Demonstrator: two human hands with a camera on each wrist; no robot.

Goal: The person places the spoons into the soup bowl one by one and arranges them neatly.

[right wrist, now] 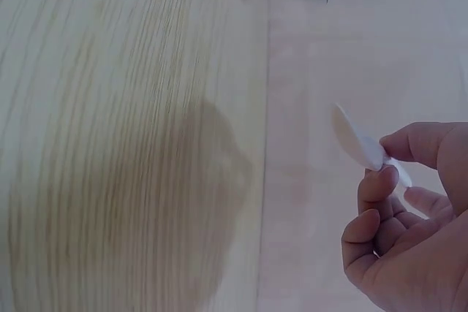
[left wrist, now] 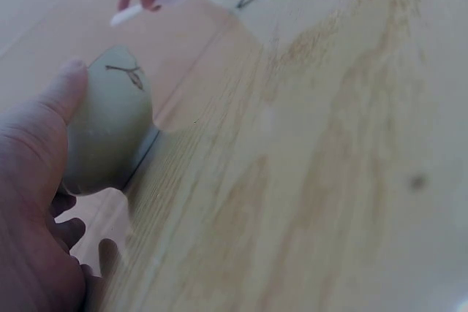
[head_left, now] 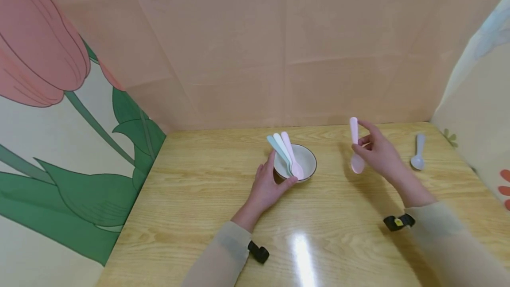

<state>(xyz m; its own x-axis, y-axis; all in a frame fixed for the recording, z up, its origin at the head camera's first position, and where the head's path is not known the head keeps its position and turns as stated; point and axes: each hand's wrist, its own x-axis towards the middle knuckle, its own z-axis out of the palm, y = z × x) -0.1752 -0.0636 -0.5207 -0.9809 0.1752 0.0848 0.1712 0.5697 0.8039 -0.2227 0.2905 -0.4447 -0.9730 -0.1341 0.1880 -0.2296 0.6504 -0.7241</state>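
My left hand (head_left: 266, 187) holds a small white bowl (head_left: 309, 159) with a dark rim, thumb at its near edge and fingers round its left side. In the left wrist view the bowl (left wrist: 113, 133) shows a dark sprig drawn on its outside. Three spoons lean in it, handles toward the back left: a teal spoon (head_left: 275, 144), a white spoon (head_left: 281, 143) and a pink spoon (head_left: 289, 149). To the right of the bowl, my right hand (head_left: 380, 156) pinches another pink spoon (head_left: 357, 164) between thumb and fingers, raised over the table with its handle up.
A grey spoon (head_left: 418, 158) lies at the right of the wooden table (head_left: 199, 198), beyond the right hand. A pinkish backdrop (head_left: 239, 56) stands along the table's back edge, with a tulip-printed panel (head_left: 79, 167) at the left and a pale panel (head_left: 478, 96) at the right.
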